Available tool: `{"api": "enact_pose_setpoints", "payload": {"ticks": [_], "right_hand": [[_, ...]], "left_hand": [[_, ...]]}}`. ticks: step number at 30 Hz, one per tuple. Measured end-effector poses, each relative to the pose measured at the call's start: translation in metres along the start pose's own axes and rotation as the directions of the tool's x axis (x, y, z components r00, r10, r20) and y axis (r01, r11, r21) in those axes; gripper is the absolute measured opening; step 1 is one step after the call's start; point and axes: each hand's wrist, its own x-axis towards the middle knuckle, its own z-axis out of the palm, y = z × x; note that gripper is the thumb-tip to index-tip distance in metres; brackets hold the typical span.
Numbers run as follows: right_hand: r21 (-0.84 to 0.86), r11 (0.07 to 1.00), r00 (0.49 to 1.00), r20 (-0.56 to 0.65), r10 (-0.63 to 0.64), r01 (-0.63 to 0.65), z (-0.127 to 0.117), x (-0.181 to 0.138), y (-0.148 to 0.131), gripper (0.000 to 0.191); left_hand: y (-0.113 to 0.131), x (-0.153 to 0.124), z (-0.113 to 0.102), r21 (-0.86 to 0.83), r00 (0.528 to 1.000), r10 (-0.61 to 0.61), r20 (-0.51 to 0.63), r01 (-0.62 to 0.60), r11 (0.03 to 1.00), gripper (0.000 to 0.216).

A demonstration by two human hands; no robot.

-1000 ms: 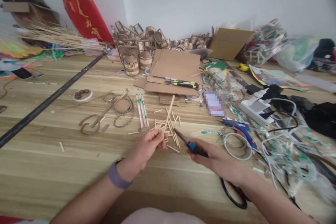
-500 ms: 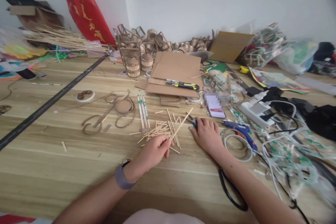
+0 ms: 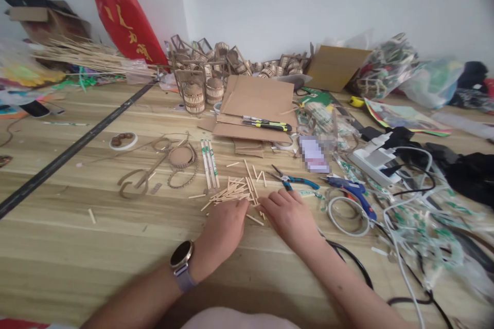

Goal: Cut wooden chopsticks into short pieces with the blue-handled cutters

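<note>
My left hand, with a watch on its wrist, is closed, its fingertips pinching a thin wooden stick that my hands mostly hide. Close beside it, my right hand has its fingers bent and pressed together at the same stick. A loose pile of short wooden sticks lies just beyond the fingertips. Pliers with blue handles rest on the tabletop above my right hand. Several flat strips with green print lie behind the pile.
A blue glue gun, a tape roll and a white power strip with cables lie to the right. Behind are cardboard with cutters and small woven lanterns. Bamboo rings lie left.
My right hand has come off the pliers and moved left toward my left hand. The long stick in my left hand no longer points up to the right; my left hand has turned palm down.
</note>
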Motion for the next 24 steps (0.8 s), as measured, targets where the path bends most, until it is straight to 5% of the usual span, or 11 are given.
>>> {"api": "enact_pose_setpoints", "payload": {"ticks": [12, 16, 18, 20, 22, 24], "right_hand": [[0.051, 0.958, 0.956, 0.109, 0.274, -0.281, 0.001, 0.005, -0.025, 0.032], [0.161, 0.957, 0.962, 0.167, 0.214, -0.241, -0.003, 0.006, -0.011, 0.031], [0.326, 0.927, 0.972, 0.202, 0.122, -0.185, -0.009, 0.005, 0.000, 0.029], [0.546, 0.819, 0.977, 0.202, 0.074, -0.175, -0.016, 0.003, 0.008, 0.028], [0.664, 0.717, 0.974, 0.201, 0.102, -0.212, -0.023, 0.002, 0.013, 0.029], [0.698, 0.673, 0.967, 0.224, 0.120, -0.245, -0.029, 0.001, 0.016, 0.031]], "left_hand": [[0.003, 0.001, 0.002, 0.016, 0.997, -0.080, 0.017, 0.080, 0.997, 0.031], [-0.004, 0.004, -0.005, -0.251, 0.997, -0.065, 0.035, 0.071, 0.965, 0.028], [-0.010, 0.006, -0.011, -0.565, 0.992, 0.042, 0.120, 0.033, 0.825, 0.030], [-0.013, 0.007, -0.016, -0.833, 0.964, 0.160, 0.211, 0.091, 0.546, 0.033], [-0.015, 0.007, -0.018, -0.937, 0.940, 0.226, 0.257, 0.185, 0.298, 0.036], [-0.015, 0.006, -0.018, -0.952, 0.913, 0.281, 0.296, 0.259, 0.164, 0.040]]}}
